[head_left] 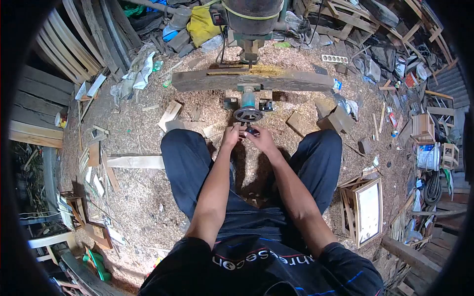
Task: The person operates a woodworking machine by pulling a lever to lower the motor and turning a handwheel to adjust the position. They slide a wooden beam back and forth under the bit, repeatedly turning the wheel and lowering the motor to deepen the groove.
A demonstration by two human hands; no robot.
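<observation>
Both my hands meet in front of my knees, just below a metal handwheel on the machine. My right hand is closed around a small black round piece, its exact kind too small to tell. Beside it my left hand has its fingers pinched together at the same spot. What lies between those fingertips is hidden. Above the wheel, a thick wooden beam rests across the machine's table, under the drill chuck.
The machine's motor housing stands ahead. Sawdust and wood offcuts cover the floor. A small wooden frame stands at the right, with a white bucket beyond. Curved wooden strips lean at the upper left.
</observation>
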